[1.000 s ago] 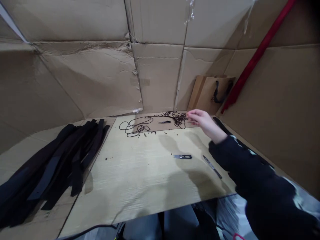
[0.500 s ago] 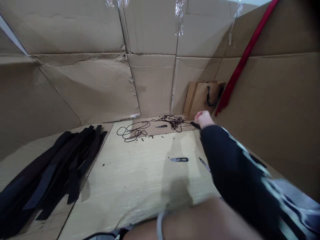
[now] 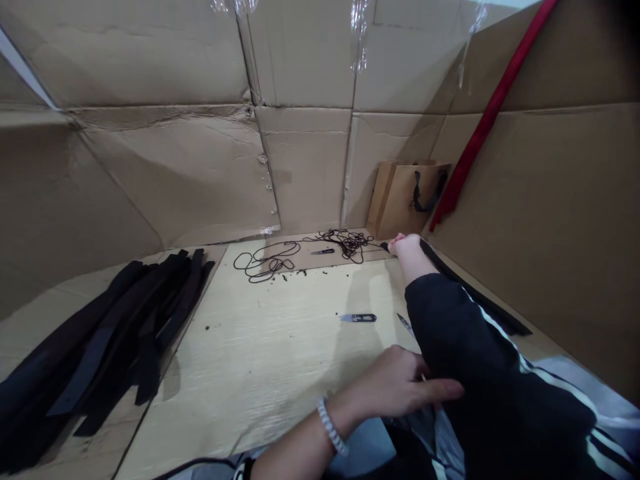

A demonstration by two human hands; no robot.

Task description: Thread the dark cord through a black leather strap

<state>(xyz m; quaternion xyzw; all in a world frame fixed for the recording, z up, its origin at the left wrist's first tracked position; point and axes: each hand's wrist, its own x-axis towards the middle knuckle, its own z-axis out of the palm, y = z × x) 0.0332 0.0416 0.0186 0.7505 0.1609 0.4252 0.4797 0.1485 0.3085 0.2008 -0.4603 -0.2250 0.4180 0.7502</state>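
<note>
Right hand (image 3: 407, 245) stretched out to the far right corner of the pale wooden board (image 3: 280, 347), fingers curled shut around the near end of a long black strap (image 3: 470, 288) running back along the cardboard wall (image 3: 560, 227) on the right. Arm in a dark sleeve with white stripes (image 3: 480, 360), crossing over the right part of the board.

Left hand (image 3: 400, 388) low at the near edge, palm down, fingers extended and pressed against the underside of that right sleeve, thumb tucked below (gripping the cloth or merely touching it: cannot tell). Beaded white bracelet (image 3: 330, 427) at the wrist.

On the board, between the two hands: small thread snips (image 3: 358, 318) lying flat, and just beside the sleeve a thin metal blade (image 3: 405, 324), mostly hidden by the arm. Farther back, a tangle of dark cord (image 3: 345, 243) near the right hand, a second small tool (image 3: 323, 252) next to it, and a looser loop of cord (image 3: 265, 261) further left, with dark crumbs scattered around.

Well apart on the left, a heap of black straps (image 3: 110, 333) laid over cardboard. In the back corner, a brown paper bag with black handles (image 3: 410, 197) leaning upright, a red bar (image 3: 490, 113) slanting up the wall above it.
</note>
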